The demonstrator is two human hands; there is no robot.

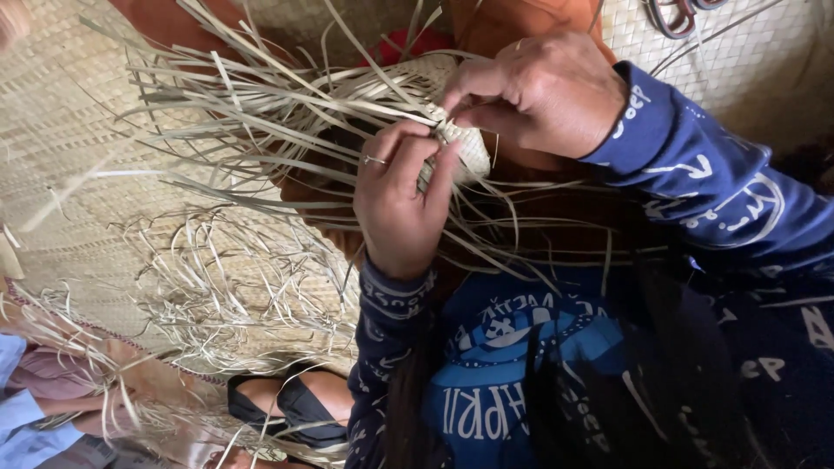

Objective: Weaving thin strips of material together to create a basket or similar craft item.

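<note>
Two hands meet at the edge of a small woven piece (465, 143), held up close over our lap: our left hand (401, 200), a ring on one finger, clamps the finished weave between thumb and curled fingers, and our right hand (539, 91) pinches a strand at the working edge with thumb and forefinger drawn tight together. To weave well here, we judge it best to keep the left grip firm just behind the last crossing so it does not slacken, and to pull each strip flat rather than twisted. Loose strips (252, 113) fan out leftward from the piece, long, pale and ribbon-like, dry and stiff enough to hold their own curve. The piece seems to be rounded, perhaps part of a hat or basket, though our hands hide most of it. Beneath lies a mat (61, 174) of the same straw in a fine checker weave, and on it a tangle of thin scraps (226, 295), frayed and curly. Our sleeves (695, 174) are dark blue cloth with white print. Scissors (682, 13) lie at the top right edge.
</note>
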